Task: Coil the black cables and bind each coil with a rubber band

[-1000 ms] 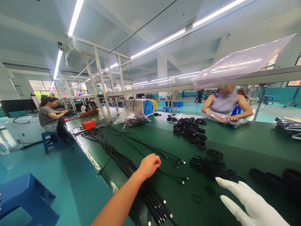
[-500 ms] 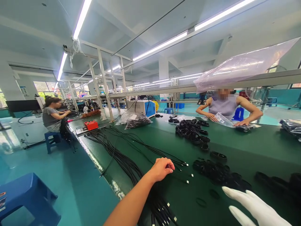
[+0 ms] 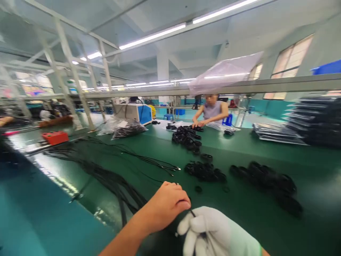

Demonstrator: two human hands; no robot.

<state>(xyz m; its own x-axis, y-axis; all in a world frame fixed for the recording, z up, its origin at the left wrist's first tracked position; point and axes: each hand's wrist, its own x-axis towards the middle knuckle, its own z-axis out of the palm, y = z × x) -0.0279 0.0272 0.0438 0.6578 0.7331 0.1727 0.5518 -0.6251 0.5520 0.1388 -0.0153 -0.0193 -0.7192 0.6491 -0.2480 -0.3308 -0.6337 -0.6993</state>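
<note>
My bare left hand (image 3: 169, 202) is closed over the green table (image 3: 149, 149), its fingers curled around a black cable (image 3: 192, 213). My right hand (image 3: 207, 229), in a white glove, is pinched on the same cable just to the right of it. Most of that cable is hidden behind the two hands. A bundle of long black cables (image 3: 112, 179) stretches away to the left of my left hand. Thinner black cables (image 3: 151, 159) with light connector ends lie just beyond it.
Coiled black cables lie in piles, one in the middle (image 3: 204, 171) and one at right (image 3: 266, 183). Plastic-bagged goods (image 3: 279, 133) are stacked far right. A red box (image 3: 55, 137) sits at left. Across the table a co-worker (image 3: 213, 110) reaches toward coils.
The view has swung to the right. My right hand has come in beside my left, and both are now closed on a cable. The co-worker's hands have moved from a plastic bag to the coils.
</note>
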